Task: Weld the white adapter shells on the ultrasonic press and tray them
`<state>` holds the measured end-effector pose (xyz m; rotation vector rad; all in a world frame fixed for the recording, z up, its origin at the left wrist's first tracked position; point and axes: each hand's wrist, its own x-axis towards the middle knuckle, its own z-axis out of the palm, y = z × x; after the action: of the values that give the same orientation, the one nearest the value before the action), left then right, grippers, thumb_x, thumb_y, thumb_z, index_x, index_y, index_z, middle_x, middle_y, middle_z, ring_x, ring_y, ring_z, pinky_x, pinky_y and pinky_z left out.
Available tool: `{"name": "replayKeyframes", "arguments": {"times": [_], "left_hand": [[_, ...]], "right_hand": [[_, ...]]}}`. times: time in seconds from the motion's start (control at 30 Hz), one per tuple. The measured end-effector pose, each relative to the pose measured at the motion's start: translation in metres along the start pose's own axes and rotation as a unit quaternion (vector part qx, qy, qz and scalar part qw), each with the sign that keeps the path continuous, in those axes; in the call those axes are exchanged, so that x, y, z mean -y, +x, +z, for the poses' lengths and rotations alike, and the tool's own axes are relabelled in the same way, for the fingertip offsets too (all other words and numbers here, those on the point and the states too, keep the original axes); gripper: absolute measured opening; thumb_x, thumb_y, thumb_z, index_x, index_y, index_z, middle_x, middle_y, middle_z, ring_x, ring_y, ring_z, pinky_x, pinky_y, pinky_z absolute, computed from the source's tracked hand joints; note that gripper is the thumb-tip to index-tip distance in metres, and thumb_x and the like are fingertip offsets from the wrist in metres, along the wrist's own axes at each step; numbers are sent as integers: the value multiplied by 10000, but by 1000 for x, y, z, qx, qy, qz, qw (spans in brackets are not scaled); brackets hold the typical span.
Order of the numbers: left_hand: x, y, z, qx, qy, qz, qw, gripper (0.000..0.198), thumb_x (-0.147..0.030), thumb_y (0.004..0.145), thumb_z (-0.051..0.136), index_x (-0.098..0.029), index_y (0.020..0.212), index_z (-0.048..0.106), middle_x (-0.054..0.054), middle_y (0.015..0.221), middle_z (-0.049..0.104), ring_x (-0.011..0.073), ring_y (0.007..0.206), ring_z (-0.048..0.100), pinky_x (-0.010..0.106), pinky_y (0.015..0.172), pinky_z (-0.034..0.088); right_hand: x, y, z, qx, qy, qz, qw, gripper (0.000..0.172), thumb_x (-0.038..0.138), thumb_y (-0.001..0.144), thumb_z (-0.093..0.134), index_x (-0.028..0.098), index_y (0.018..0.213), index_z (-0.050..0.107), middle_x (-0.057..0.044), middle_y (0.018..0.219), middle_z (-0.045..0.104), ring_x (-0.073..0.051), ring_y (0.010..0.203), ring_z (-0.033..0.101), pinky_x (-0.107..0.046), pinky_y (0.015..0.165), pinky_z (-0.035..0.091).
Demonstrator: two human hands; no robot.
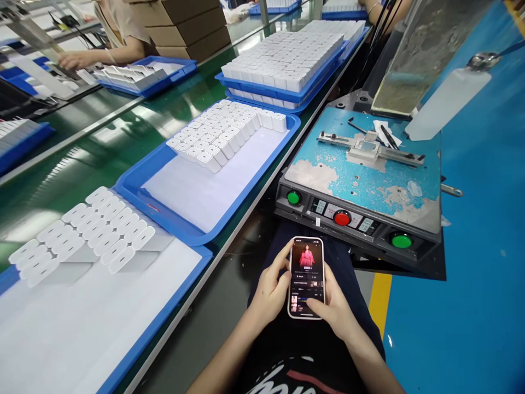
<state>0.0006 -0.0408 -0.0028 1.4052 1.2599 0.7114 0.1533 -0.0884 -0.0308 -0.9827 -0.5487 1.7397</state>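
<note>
A smartphone (306, 279) with a lit screen is held upright above my lap. The screen shows a figure in pink at the top and a dark page with small rows below. My left hand (273, 287) grips the phone's left edge, its thumb along the side. My right hand (336, 306) wraps the right edge, with the thumb over the lower part of the screen. Fingers behind the phone are hidden. Just beyond it stands a machine base (353, 183) with two green buttons, a red button and a metal fixture (369, 148) on its worn blue top.
Left of me, a green conveyor (94, 131) carries blue trays (192, 238) with rows of white box-like pieces (221, 131). Stacked full trays (283, 60) stand farther back. A white bottle (449, 104) hangs at the right. Another person's arm (106, 56) works across the line near cardboard boxes (184, 27).
</note>
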Motion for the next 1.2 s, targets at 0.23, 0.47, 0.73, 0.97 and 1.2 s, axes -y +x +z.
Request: {"name": "replayKeyframes", "arguments": {"times": [0.23,0.47,0.73,0.97,1.2], "left_hand": [[2,0,2,-3,-14,-7,1000,601,-155,866,381,-269,1452,310,-22,844,601,133,776,565,269,784,444],[3,-1,2,0,-34,-22,999,608,-170,876,386,-259,1467,270,-13,854,597,140,780,563,277,779,441],[6,-2,2,4,-54,-21,998,631,-191,884,387,-253,1482,196,-5,879,595,147,801,567,305,789,455],[6,-4,3,10,-62,-20,998,600,-196,893,385,-245,1470,228,2,909,601,150,825,573,312,810,456],[6,-5,2,6,-61,-16,998,604,-184,879,397,-230,1465,259,11,924,623,159,851,594,323,843,461]], "right_hand": [[8,-1,0,11,48,16,999,775,217,642,682,269,1359,391,-56,1240,608,-269,1108,572,-407,894,478],[8,-1,0,-10,42,25,999,777,185,612,653,267,1348,421,-45,1203,635,-264,1049,600,-399,880,478],[7,-1,-1,-19,58,30,998,761,189,611,657,280,1337,450,-30,1147,664,-254,985,628,-404,882,474],[6,-3,-2,-12,55,22,998,796,163,599,647,276,1356,428,-37,1157,663,-252,970,636,-388,833,501],[3,-2,-3,-32,48,23,998,790,154,592,625,277,1351,443,-34,1170,662,-262,1025,620,-406,894,478]]}}
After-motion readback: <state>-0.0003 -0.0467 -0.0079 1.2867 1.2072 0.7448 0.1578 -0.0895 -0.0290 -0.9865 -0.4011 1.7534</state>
